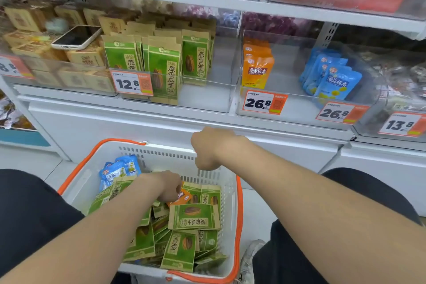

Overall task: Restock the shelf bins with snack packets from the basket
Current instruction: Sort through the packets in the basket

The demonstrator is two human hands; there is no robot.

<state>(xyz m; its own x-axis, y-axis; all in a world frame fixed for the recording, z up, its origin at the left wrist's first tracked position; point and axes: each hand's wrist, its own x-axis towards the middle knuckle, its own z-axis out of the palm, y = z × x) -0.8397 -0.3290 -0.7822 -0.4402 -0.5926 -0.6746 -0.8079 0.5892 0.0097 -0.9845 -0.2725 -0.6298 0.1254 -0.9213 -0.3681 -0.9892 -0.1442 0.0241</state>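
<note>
- Head view: left hand (167, 185) down inside white plastic basket with orange handles (227, 188), fingers pinched on small orange snack packet (182, 197).
- Right hand (211, 147) curled over basket's far rim; grip hidden, can't tell.
- Green sunflower-seed packets (193, 217) heaped in basket.
- Clear shelf bin (230, 90) above, part-filled.

Shelf (138, 105): clear bins (207, 101) w/ pkts; basket (227, 193) on floor (258, 210).
</note>
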